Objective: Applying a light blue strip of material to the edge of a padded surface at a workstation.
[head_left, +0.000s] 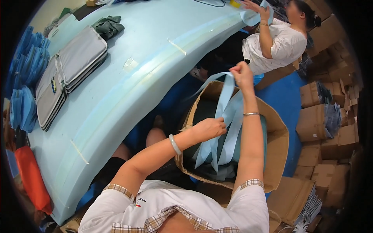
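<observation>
Several light blue strips point(225, 97) at the centre of the frame, hanging above and partly inside an open cardboard box point(276, 155). Held near the top of the bend by the right hand point(243, 79), closed in a pinch; caught lower down by the left hand point(210, 129), curled shut at the near edge, exact contact partly hidden. Probably light and limp, quick to twist or tangle, perhaps a little slippery, hardly fragile. Best taken at the bend or near an end, by a flat edge between thumb and forefinger. Narrow and smooth in look, some ends pointed; weave too small to tell. Stiff brown walls and an uneven rim on the box; dark green material point(207, 105) inside. Upper left of the frame: grey flat panels point(87, 50), dark-edged, layered, on a smooth pale blue table point(147, 50).
</observation>
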A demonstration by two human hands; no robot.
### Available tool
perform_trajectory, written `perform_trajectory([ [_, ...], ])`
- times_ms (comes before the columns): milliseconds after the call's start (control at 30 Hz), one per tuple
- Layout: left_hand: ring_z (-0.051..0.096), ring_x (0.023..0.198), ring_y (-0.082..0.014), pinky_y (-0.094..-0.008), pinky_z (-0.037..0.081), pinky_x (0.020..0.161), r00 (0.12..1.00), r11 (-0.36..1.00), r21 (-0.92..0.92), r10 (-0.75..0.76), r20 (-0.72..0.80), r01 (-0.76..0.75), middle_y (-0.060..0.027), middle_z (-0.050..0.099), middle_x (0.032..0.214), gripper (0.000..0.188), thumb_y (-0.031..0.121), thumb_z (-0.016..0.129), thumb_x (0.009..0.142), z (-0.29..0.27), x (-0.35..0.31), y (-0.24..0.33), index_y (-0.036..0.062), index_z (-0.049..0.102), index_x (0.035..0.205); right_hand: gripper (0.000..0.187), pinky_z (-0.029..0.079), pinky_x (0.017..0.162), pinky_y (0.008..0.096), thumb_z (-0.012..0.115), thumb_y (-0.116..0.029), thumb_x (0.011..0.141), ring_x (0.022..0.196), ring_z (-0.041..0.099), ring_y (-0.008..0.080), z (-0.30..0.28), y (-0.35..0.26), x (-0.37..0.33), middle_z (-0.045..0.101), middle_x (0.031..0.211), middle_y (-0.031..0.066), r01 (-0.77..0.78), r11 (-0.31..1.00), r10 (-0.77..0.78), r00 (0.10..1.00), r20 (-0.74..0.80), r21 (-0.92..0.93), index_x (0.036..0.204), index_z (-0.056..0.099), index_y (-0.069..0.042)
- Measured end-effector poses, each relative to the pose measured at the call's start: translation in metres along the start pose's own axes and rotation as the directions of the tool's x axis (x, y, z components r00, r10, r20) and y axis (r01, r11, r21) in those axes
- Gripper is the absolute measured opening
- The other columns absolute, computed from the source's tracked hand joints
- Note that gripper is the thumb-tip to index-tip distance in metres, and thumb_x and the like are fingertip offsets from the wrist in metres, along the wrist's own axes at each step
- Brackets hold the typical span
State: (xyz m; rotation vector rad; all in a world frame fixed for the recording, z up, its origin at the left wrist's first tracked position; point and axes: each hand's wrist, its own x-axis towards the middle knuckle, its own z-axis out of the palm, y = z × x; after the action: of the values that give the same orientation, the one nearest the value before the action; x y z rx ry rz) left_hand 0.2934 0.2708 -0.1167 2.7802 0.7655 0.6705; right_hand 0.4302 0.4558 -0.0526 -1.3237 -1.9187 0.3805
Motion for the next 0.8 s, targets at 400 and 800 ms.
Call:
perform_trajectory([
  [400, 0.055, 0.112, -0.0285, -0.0381, 0.044, 0.097, 0.994, 0.977, -0.200, -0.057, 0.094, 0.075, -0.0118, 0.060, 0.117, 0.033, 0.009, 0.072, 0.074, 0.009, -0.024, -0.001, 0.0074, 0.066, 0.106, 0.019, 0.051, 0.068, 0.0393, 0.071, -0.008, 0.076, 0.076, 0.066, 0.0325, -0.079, 0.096, -0.038, 0.067, 0.077, 0.0158, -0.418, 0.873, 0.420, 0.906, -0.048, -0.252, 0.078, 0.052, -0.005],
  [800, 0.044, 0.123, -0.0363, -0.0413, 0.036, 0.104, 0.361, 0.766, -0.511, -0.638, -0.680, 0.390, -0.0210, 0.048, 0.129, 0.084, 0.023, 0.084, 0.067, -0.060, -0.015, -0.054, 0.0000, 0.037, 0.133, 0.027, 0.052, 0.072, 0.0248, 0.060, 0.000, 0.090, 0.087, 0.065, 0.0162, -0.099, -0.017, -0.096, 0.066, 0.101, 0.0159, -0.079, 0.884, 0.194, 0.959, -0.209, 0.460, 0.079, 0.037, -0.007],
])
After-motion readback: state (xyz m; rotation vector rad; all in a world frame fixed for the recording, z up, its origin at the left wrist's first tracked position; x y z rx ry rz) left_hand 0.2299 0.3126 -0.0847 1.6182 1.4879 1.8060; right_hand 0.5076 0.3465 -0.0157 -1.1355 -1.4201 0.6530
